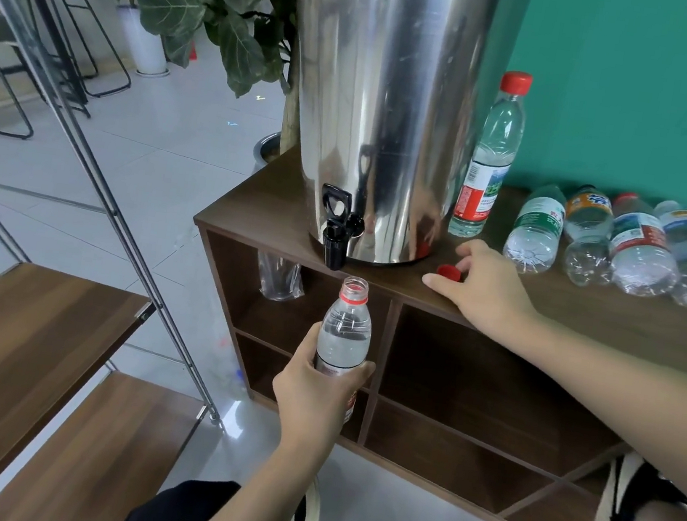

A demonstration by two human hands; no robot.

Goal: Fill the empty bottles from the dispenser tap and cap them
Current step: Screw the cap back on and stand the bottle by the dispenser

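Red plastic, a small round screw cap (449,272), lies on the dark wooden cabinet top (590,312), just right of the base of the tall stainless-steel dispenser urn (381,106) and touching or nearly touching the fingertips of the right hand (481,286). That hand is laid palm-down at the near edge of the top, its fingers loosely curved toward the cap; whether the cap is already pinched cannot be told. The clear plastic bottle with the red neck ring (345,331) is gripped around its lower body by the left hand (317,389) and held upright, long axis vertical, its open mouth just below and slightly right of the black tap spout (335,241). It looks nearly full, so capping is judged the coming step: the cap lies up and to the right of the mouth, and the right hand is much the nearer one.
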